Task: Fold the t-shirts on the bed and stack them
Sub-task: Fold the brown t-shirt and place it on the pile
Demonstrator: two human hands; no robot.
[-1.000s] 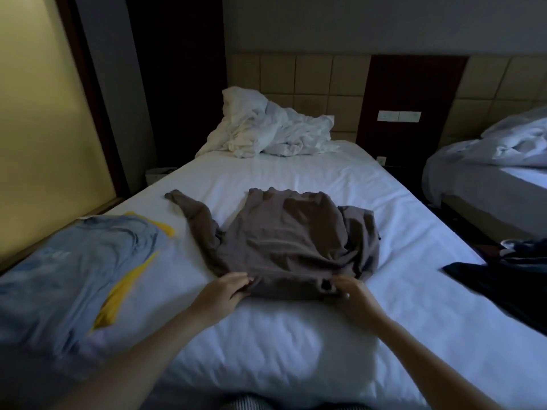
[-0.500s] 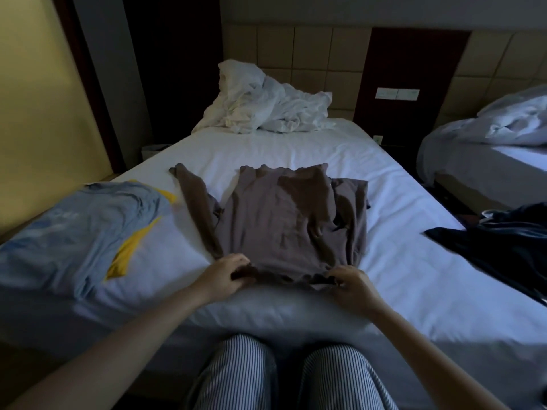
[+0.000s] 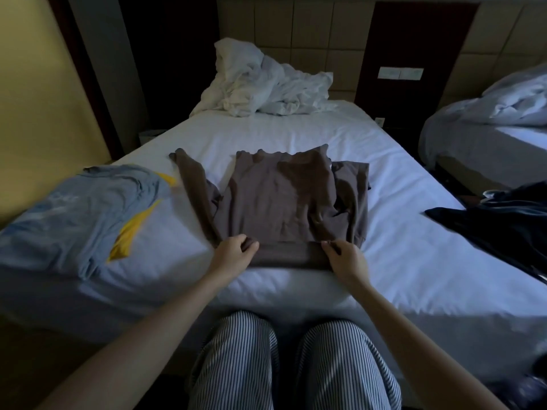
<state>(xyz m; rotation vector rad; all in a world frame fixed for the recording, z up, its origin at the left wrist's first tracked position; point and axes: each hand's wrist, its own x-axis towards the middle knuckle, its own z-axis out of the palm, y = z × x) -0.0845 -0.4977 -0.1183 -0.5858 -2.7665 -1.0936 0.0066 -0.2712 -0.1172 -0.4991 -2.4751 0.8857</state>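
2 hands work at the near edge of the bed (image 3: pixel 393 261), and the head view is the only one there is.

The brown t-shirt (image 3: pixel 284 202) lies flat on the sheet, midway along the near edge, its far hem running toward the head of the bed. Its nearest part looks doubled over into a dark band between the hands. The left hand (image 3: pixel 233 255) has its fingers curled round the near left corner of the cloth. The right hand (image 3: pixel 344 258) pinches the near right corner between thumb and fingertips. Held at both corners, the edge stays taut and straight, likely so the next fold goes over evenly.

1 sleeve (image 3: pixel 189 179) trails out toward the bed's left edge, not yet tucked in. The other side of the shirt is already turned inward, though wrinkled.

A blue and yellow t-shirt (image 3: pixel 83 214) lies rumpled at the near left corner, unfolded as far as I can judge. A dark garment (image 3: pixel 503 226) hangs over the right edge. Both sit clear of the middle, which leaves room for folding.

A crumpled white duvet (image 3: pixel 266 81) is heaped at the head end. No finished stack shows, so the task seems early.
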